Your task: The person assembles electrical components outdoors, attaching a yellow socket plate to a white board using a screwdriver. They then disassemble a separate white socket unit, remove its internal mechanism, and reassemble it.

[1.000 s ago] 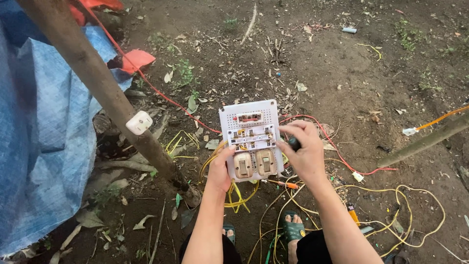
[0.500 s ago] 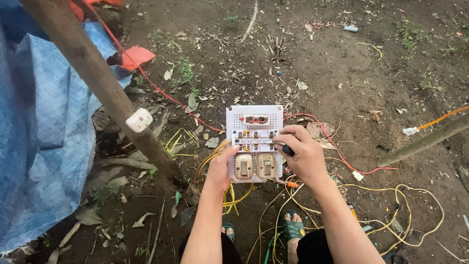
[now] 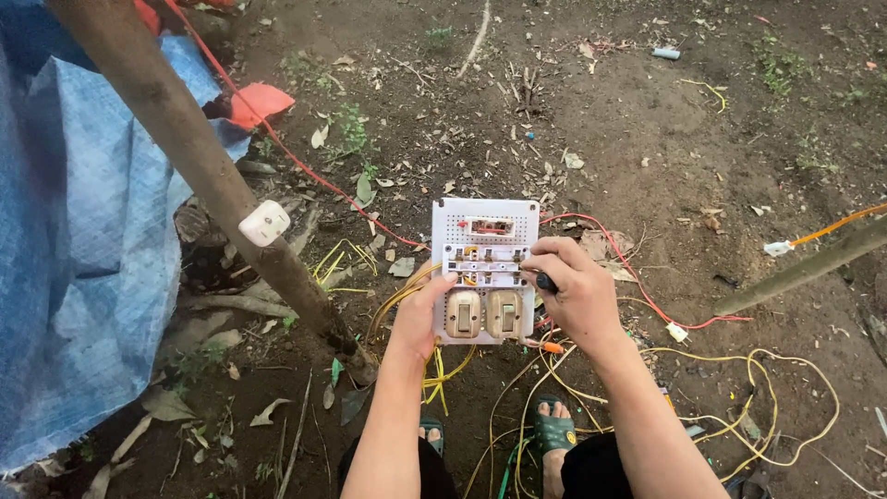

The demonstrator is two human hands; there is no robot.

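A white perforated electrical board [image 3: 484, 222] carries two beige switches on its lower half and a row of terminals across the middle. My left hand [image 3: 419, 317] grips the board's lower left edge and holds it up over the ground. My right hand [image 3: 571, 294] is closed around a dark-handled screwdriver [image 3: 545, 282], whose tip rests at the terminals on the board's right side. Yellow wires [image 3: 427, 370] hang from under the board.
A leaning wooden pole [image 3: 199, 166] bears a small white fitting [image 3: 264, 223]. A blue tarp [image 3: 78, 249] covers the left. Red wire [image 3: 637, 282] and yellow wire [image 3: 785, 370] lie tangled on the dirt. My sandalled feet [image 3: 554, 434] are below. A branch [image 3: 804, 268] lies at the right.
The board has shifted slightly right and lower in view. My right hand has brought the screwdriver from the board's upper right edge down onto the terminal row.
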